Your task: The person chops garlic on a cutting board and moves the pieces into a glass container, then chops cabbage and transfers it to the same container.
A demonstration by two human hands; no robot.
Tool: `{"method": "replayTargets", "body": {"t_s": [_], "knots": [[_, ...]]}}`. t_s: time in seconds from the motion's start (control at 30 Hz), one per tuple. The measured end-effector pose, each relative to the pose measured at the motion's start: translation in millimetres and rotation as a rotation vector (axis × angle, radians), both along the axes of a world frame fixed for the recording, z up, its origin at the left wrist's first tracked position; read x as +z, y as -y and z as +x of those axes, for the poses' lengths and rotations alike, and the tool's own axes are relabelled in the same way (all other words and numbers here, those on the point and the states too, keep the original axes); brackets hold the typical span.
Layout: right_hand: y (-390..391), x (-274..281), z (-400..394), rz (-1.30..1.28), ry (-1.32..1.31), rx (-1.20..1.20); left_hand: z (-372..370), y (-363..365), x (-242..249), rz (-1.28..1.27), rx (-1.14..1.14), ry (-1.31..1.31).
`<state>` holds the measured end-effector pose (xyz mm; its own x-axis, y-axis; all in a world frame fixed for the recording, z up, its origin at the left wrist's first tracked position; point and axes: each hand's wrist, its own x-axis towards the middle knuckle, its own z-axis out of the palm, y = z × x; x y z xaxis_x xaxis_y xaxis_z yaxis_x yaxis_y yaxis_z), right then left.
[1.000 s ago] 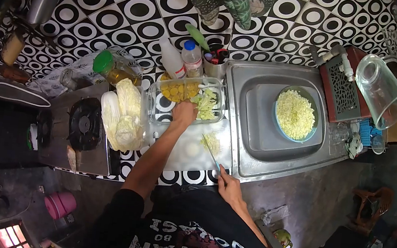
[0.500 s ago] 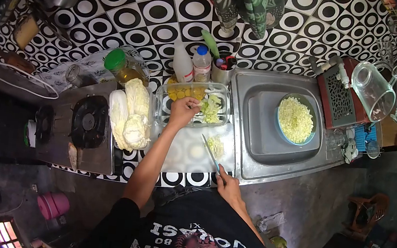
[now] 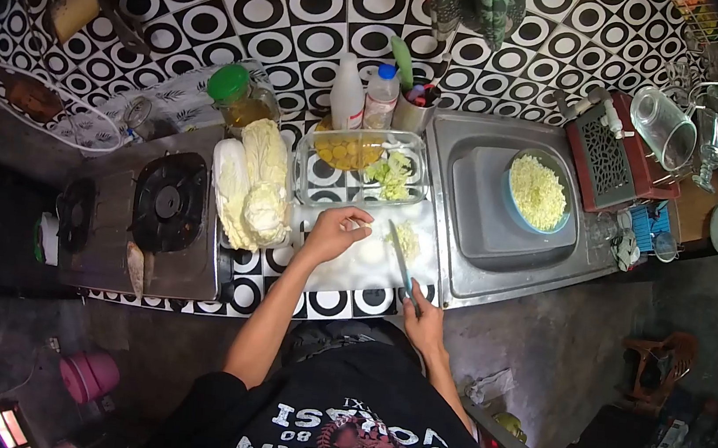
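left hand (image 3: 333,233) has come back from the glass dish (image 3: 363,170), fingers loose over my white board (image 3: 354,263). right hand (image 3: 423,318) grips a slim steel knife (image 3: 400,255); shirt reads "spartan".

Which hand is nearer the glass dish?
Left. The left hand lies just below the glass dish, on the board; the right hand holds the knife farther down.

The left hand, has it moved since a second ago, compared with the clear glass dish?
Yes. The left hand has pulled back out of the clear rectangular glass dish toward the person, and is now over the white cutting board, short of the dish's near rim.
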<state>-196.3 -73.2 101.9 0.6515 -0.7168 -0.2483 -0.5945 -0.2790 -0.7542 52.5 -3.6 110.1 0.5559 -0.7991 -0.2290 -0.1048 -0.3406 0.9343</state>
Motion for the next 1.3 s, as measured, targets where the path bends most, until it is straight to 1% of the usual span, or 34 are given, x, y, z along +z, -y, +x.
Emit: {"method": "replayTargets", "body": {"t_s": [0.07, 0.1, 0.13, 0.17, 0.23, 0.27, 0.33, 0.37, 0.4, 0.47, 0.5, 0.67, 0.73, 0.8, 0.87, 0.9, 0.97, 1.07, 1.2, 1.27, 1.3], "knots": [[-6, -4, -3, -0.029, 0.043, -0.044, -9, -12, -10, -0.117, -0.035, 0.001], [-10, -8, -5, -0.047, 0.059, -0.051, -11, -22, -20, -0.068, -0.049, -0.021], [-14, -13, -7, -0.065, 0.074, -0.058, -12, -35, -41, -0.065, -0.049, -0.028], [-18, -11, -7, -0.064, 0.07, -0.058, -13, -49, -67, -0.012, -0.049, 0.136], [-26, -6, -8, 0.032, -0.068, -0.015, -19, -72, -71, 0.12, -0.019, 0.468], [-31, -10, -11, 0.034, -0.075, -0.021, -21, -76, -74, 0.121, -0.025, 0.461], [-43, -22, -15, 0.06, -0.013, -0.012, -25, -84, -72, 0.161, 0.079, 0.357], [-47, -26, -17, 0.061, -0.02, -0.013, -25, -83, -76, 0.105, 0.063, 0.345], [-50, -28, -17, 0.077, -0.017, -0.014, -27, -80, -76, 0.103, 0.065, 0.34], [-57, -31, -14, 0.11, -0.005, -0.018, -32, -70, -76, 0.039, -0.023, 0.486], [-60, -28, -11, 0.122, 0.046, -0.022, -37, -64, -72, 0.039, -0.048, 0.573], [-63, -36, -2, 0.047, 0.024, 0.032, -54, -37, -78, 0.025, -0.105, 0.65], [-63, -42, 2, -0.067, -0.057, 0.109, -56, -32, -86, 0.112, -0.105, 0.699], [-64, -44, 0, -0.093, -0.079, 0.134, -57, -30, -92, 0.106, -0.076, 0.659], [-65, -46, -1, -0.162, -0.217, 0.218, -57, -30, -94, 0.107, -0.047, 0.632], [-67, -52, -3, -0.161, -0.218, 0.213, -57, -30, -95, 0.106, -0.052, 0.631], [-71, -71, -7, -0.239, -0.146, 0.259, -58, -31, -95, 0.088, -0.028, 0.665], [-59, -78, 10, -0.178, -0.142, 0.246, -58, -31, -98, 0.067, -0.013, 0.651], [-40, -66, 36, -0.24, -0.06, 0.255, -57, -30, -95, 0.112, -0.002, 0.575], [-35, -56, 36, -0.146, -0.11, 0.281, -58, -30, -97, 0.094, 0.029, 0.598], [-36, -52, 33, -0.145, -0.114, 0.286, -58, -29, -97, 0.097, 0.034, 0.593]]}}
